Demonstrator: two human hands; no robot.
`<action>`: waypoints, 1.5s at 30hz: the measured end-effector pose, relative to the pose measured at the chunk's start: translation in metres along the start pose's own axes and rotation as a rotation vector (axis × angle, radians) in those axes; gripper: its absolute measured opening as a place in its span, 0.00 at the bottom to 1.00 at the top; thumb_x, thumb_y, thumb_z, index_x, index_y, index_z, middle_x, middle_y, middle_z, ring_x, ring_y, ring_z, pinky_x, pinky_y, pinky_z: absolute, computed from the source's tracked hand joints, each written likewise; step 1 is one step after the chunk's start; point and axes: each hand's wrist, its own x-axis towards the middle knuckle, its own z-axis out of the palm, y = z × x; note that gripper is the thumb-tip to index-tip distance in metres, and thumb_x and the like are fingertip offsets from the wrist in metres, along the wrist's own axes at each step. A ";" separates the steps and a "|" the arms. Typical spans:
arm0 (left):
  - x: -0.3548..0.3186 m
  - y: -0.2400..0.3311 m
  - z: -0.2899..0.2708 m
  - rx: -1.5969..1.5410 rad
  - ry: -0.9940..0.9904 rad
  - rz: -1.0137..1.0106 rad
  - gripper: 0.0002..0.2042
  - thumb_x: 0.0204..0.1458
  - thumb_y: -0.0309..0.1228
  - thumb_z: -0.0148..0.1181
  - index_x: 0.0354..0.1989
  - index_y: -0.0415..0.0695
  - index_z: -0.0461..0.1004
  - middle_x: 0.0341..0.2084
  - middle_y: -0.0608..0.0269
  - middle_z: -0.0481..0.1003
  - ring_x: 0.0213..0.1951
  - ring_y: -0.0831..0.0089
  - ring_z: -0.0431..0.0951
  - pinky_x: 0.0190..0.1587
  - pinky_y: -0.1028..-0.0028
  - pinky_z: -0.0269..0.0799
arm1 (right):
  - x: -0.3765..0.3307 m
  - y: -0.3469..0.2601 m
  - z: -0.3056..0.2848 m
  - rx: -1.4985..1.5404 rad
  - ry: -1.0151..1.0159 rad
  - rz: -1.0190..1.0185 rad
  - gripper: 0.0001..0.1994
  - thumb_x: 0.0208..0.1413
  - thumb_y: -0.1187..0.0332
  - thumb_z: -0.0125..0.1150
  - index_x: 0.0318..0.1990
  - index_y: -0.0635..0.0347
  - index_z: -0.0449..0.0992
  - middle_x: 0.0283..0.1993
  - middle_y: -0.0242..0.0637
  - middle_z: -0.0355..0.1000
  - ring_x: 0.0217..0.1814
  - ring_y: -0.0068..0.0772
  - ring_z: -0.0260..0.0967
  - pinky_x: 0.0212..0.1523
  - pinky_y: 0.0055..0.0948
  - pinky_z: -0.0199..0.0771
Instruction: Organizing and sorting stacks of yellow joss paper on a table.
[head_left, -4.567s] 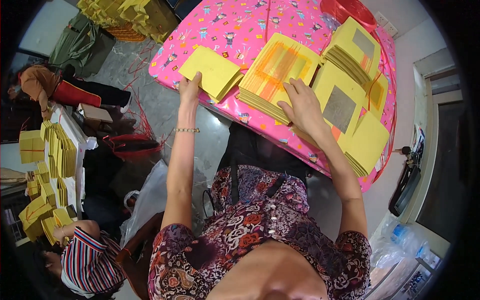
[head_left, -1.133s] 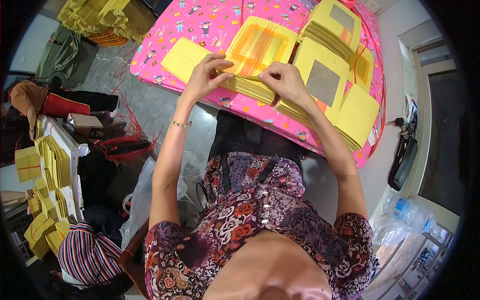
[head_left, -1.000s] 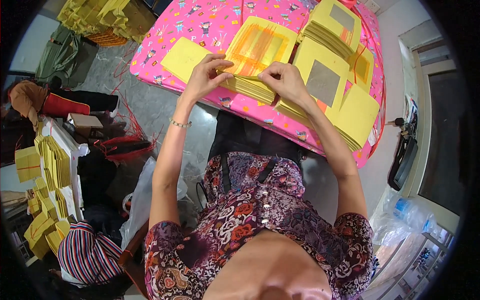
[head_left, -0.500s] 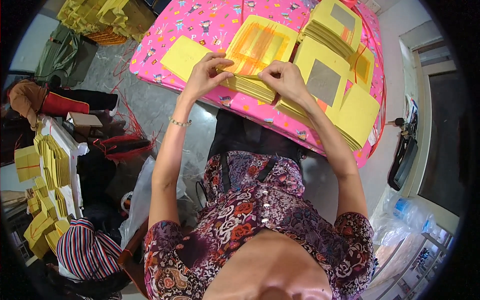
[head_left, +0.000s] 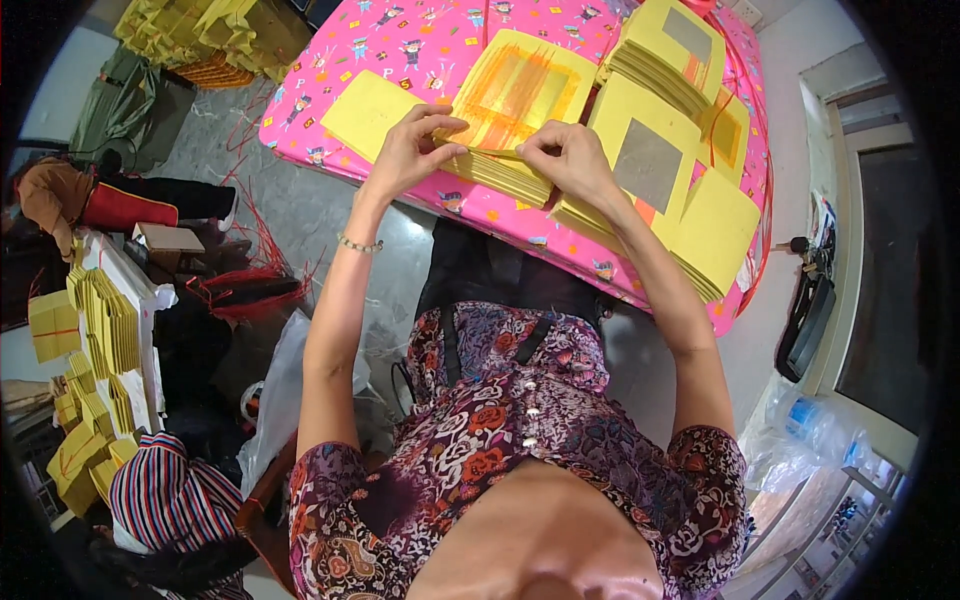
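Observation:
A stack of yellow paper sheets [head_left: 500, 172] lies before me on a pink patterned table cover [head_left: 335, 125]. Its top sheet [head_left: 530, 85] bears a streaky orange square. My right hand [head_left: 572, 162] pinches the near edge of that sheet between thumb and fingers. At the stack's near left corner, my left hand [head_left: 412, 152] has its thumb and forefinger curled around the sheet's edge; the exact contact is partly hidden. Left of it rests a plain yellow stack [head_left: 370, 112]. To the right sits a yellow stack with a grey square [head_left: 648, 165].
More yellow stacks [head_left: 665, 55] are piled at the table's far right, beside red strings [head_left: 740, 75]. On the left, a white-edged table [head_left: 150, 300] carries several yellow bundles [head_left: 110, 325]. A person in a striped top [head_left: 170, 490] is at lower left. Red strands [head_left: 255, 290] trail leftward.
My hands and the sheets look the same as before. Only the person in the striped top at lower left has shifted slightly.

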 end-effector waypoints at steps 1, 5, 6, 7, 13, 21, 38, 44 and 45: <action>0.000 0.001 -0.001 0.000 0.000 0.000 0.14 0.45 0.31 0.67 0.42 0.45 0.78 0.48 0.56 0.70 0.40 0.69 0.77 0.37 0.74 0.76 | 0.000 0.000 0.000 0.008 -0.001 0.005 0.13 0.45 0.61 0.61 0.28 0.63 0.80 0.28 0.41 0.75 0.30 0.36 0.74 0.35 0.32 0.72; 0.002 0.010 -0.005 0.076 -0.045 -0.023 0.16 0.45 0.36 0.68 0.43 0.45 0.78 0.49 0.55 0.69 0.45 0.67 0.75 0.40 0.71 0.76 | 0.001 0.003 0.001 0.002 0.009 0.000 0.14 0.45 0.60 0.61 0.27 0.63 0.80 0.27 0.41 0.75 0.30 0.36 0.74 0.35 0.32 0.72; 0.003 0.014 -0.005 0.131 -0.044 0.002 0.18 0.43 0.40 0.69 0.41 0.45 0.78 0.48 0.54 0.70 0.43 0.62 0.75 0.40 0.68 0.75 | 0.001 0.003 0.000 0.001 0.012 0.000 0.14 0.45 0.60 0.61 0.27 0.63 0.80 0.27 0.41 0.75 0.30 0.36 0.74 0.35 0.32 0.72; 0.004 0.018 -0.005 0.132 -0.043 0.006 0.18 0.43 0.40 0.69 0.41 0.45 0.78 0.48 0.54 0.70 0.43 0.62 0.75 0.40 0.68 0.75 | 0.000 0.002 -0.001 0.018 0.018 0.007 0.13 0.46 0.60 0.61 0.28 0.63 0.80 0.28 0.41 0.75 0.31 0.35 0.74 0.35 0.32 0.72; 0.015 0.046 0.003 0.609 0.062 0.308 0.19 0.42 0.40 0.68 0.40 0.44 0.73 0.46 0.54 0.70 0.49 0.57 0.69 0.48 0.62 0.67 | -0.007 -0.006 -0.001 0.074 0.093 -0.094 0.09 0.51 0.67 0.61 0.30 0.66 0.78 0.28 0.36 0.72 0.31 0.25 0.71 0.34 0.25 0.69; 0.024 0.044 0.034 0.515 0.064 0.371 0.19 0.37 0.20 0.59 0.43 0.45 0.72 0.37 0.62 0.75 0.42 0.61 0.73 0.43 0.66 0.68 | -0.006 -0.021 -0.012 -0.078 0.205 -0.357 0.10 0.48 0.62 0.64 0.34 0.57 0.78 0.37 0.39 0.72 0.44 0.39 0.70 0.45 0.35 0.70; 0.012 0.011 0.011 -0.649 0.401 0.017 0.12 0.60 0.26 0.49 0.51 0.37 0.67 0.44 0.63 0.73 0.46 0.78 0.71 0.49 0.75 0.67 | 0.044 0.020 -0.028 0.670 0.304 -0.198 0.20 0.54 0.68 0.57 0.52 0.64 0.60 0.49 0.37 0.63 0.51 0.27 0.60 0.55 0.29 0.58; 0.014 0.004 0.009 -0.722 0.320 0.000 0.15 0.60 0.28 0.49 0.54 0.38 0.64 0.47 0.62 0.71 0.49 0.77 0.70 0.51 0.73 0.67 | 0.043 0.007 -0.033 0.722 0.330 -0.198 0.20 0.57 0.64 0.54 0.52 0.65 0.60 0.51 0.38 0.63 0.56 0.27 0.58 0.58 0.28 0.55; 0.015 0.004 0.009 -0.735 0.310 -0.004 0.15 0.61 0.28 0.49 0.55 0.38 0.63 0.47 0.62 0.71 0.49 0.77 0.70 0.51 0.73 0.67 | 0.043 0.006 -0.033 0.705 0.359 -0.209 0.20 0.58 0.62 0.53 0.52 0.65 0.60 0.52 0.39 0.63 0.58 0.27 0.57 0.59 0.28 0.54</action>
